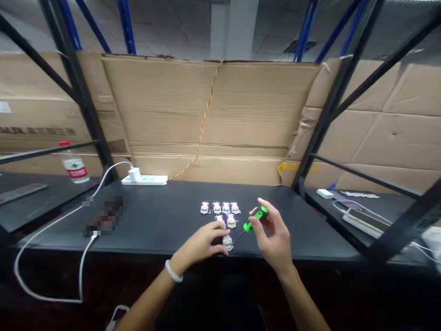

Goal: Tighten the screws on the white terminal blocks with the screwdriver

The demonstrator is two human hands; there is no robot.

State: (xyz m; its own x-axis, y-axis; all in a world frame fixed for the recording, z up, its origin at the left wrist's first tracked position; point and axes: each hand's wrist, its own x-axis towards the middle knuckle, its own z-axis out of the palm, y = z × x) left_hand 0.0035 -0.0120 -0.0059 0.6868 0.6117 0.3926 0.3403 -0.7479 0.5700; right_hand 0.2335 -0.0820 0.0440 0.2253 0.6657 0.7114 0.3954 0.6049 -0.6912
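Observation:
A green-and-black screwdriver is gripped in my right hand, its thin shaft slanting down to the left. The tip reaches the side of a small white-and-purple part at the table's front edge. My left hand pinches that part between thumb and fingers from the left. Just beyond it, a similar part lies beside another, partly covered by my left fingers. Farther back, several more such parts form a row on the dark table.
A white power strip with a plugged-in charger lies at the back left. Its white cable loops over the front edge to a blurred dark object. Dark metal posts flank the table; cardboard stands behind.

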